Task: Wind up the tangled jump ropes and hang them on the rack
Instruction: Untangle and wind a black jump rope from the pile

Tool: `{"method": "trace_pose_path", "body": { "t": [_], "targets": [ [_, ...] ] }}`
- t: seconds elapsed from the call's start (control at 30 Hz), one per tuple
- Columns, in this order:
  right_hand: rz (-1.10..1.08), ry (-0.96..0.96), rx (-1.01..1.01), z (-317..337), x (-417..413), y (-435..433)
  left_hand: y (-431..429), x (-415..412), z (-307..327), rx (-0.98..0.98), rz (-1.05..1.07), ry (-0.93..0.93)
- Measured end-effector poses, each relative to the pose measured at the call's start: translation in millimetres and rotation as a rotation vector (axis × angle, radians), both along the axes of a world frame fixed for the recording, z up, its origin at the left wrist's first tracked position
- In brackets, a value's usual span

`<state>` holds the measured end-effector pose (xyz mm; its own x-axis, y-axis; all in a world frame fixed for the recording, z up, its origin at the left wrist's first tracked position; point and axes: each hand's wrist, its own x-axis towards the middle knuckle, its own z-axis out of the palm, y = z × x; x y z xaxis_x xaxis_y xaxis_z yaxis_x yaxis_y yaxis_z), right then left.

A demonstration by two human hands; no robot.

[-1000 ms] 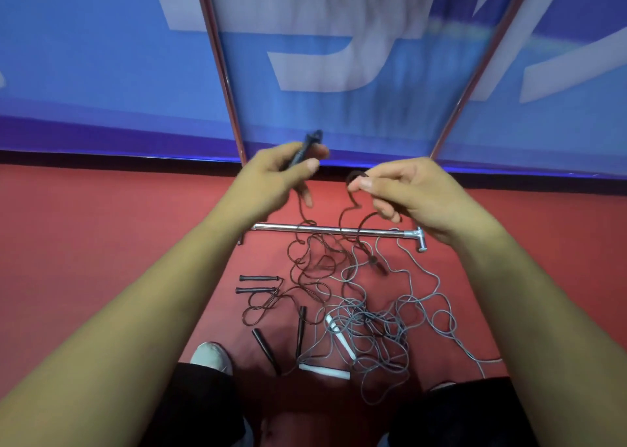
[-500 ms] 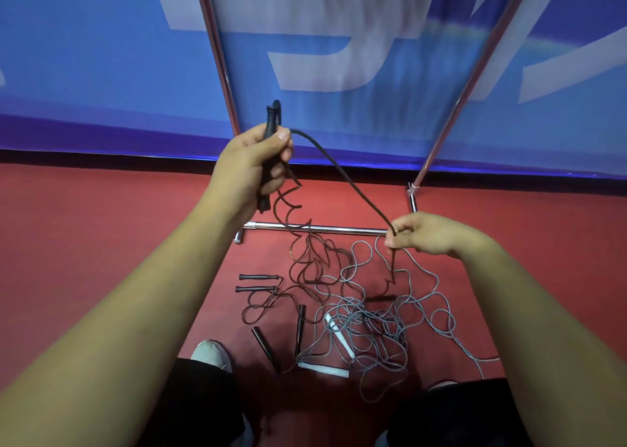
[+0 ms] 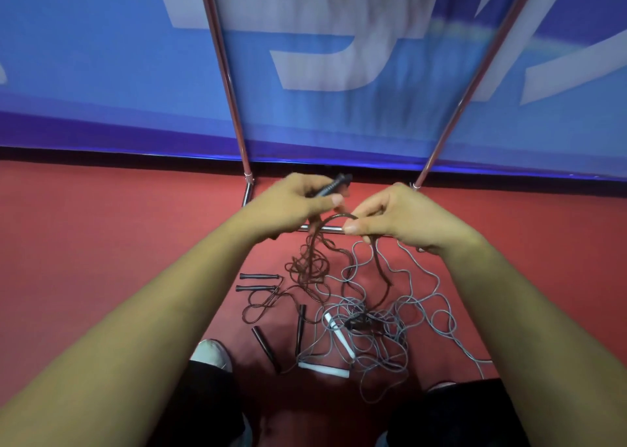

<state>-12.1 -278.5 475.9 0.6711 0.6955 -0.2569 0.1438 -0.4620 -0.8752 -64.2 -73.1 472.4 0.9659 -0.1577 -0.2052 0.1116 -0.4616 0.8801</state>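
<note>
Black rope (image 3: 339, 216), left hand (image 3: 291, 205) to right hand (image 3: 400, 216); rack rail (image 3: 325, 230) beneath

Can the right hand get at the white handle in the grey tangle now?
Probably not yet: the right hand pinches the dark rope, and grey rope loops cross the white handle. Nothing solid blocks the way down.

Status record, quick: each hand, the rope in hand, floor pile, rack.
left hand: grips black handle
right hand: pinches dark rope
dark rope: loops between hands, trails into pile
pile: grey and dark ropes tangled on floor
rack: poles and base bar in view, top out of frame
</note>
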Motion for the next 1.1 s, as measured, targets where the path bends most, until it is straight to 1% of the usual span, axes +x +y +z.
{"method": "trace_pose_path", "body": {
  "t": [0.07,0.13,0.23,0.33,0.37,0.4,0.43,0.47,0.57,0.6,0.63,0.67,0.7,0.77,0.83,0.9,0.97,1.03,1.1],
  "targets": [
    [-0.041,-0.023,0.036,3,2,-3,0,-2,2,0.048,-0.063,0.029],
    [-0.03,-0.059,0.015,3,3,-7,2,-3,7,-0.009,-0.049,-0.015],
    [0.056,-0.058,-0.136,-11,8,-13,2,-1,11,-0.252,0.031,-0.039],
    [0.157,-0.017,-0.385,-38,21,-30,10,4,19,-0.562,0.26,-0.042],
    [0.173,0.023,-0.46,-49,25,-37,15,5,23,-0.634,0.317,-0.07],
    [0.173,0.066,-0.505,-57,28,-44,20,6,24,-0.642,0.359,-0.106],
    [0.161,0.098,-0.516,-64,30,-48,25,7,24,-0.569,0.394,-0.142],
    [0.142,0.116,-0.492,-68,33,-51,29,7,21,-0.413,0.425,-0.177],
    [0.072,0.093,-0.382,-59,35,-48,43,8,3,0.262,0.479,-0.242],
    [0.062,0.071,-0.353,-52,34,-45,44,8,0,0.398,0.477,-0.236],
    [0.052,0.056,-0.321,-43,32,-41,44,9,-3,0.416,0.47,-0.22],
    [0.052,0.043,-0.29,-35,28,-36,42,9,-3,0.344,0.448,-0.198],
    [0.061,0.036,-0.26,-27,23,-30,37,8,-3,0.232,0.408,-0.172],
    [0.098,0.028,-0.192,-16,15,-18,21,4,-3,0.034,0.265,-0.111],
    [0.13,0.02,-0.118,-10,7,-6,6,0,-3,-0.068,0.1,-0.05],
    [0.129,0.031,-0.044,-4,3,0,-3,-4,-3,-0.097,-0.02,0.006],
    [0.119,0.031,0.021,3,1,0,-5,-4,-3,-0.082,-0.075,0.014],
    [0.095,0.03,0.058,7,0,-4,-4,-4,-1,-0.088,-0.071,0.016],
    [0.062,0.046,0.073,2,4,-11,-4,-4,2,-0.17,-0.008,0.014]
  ]
}}
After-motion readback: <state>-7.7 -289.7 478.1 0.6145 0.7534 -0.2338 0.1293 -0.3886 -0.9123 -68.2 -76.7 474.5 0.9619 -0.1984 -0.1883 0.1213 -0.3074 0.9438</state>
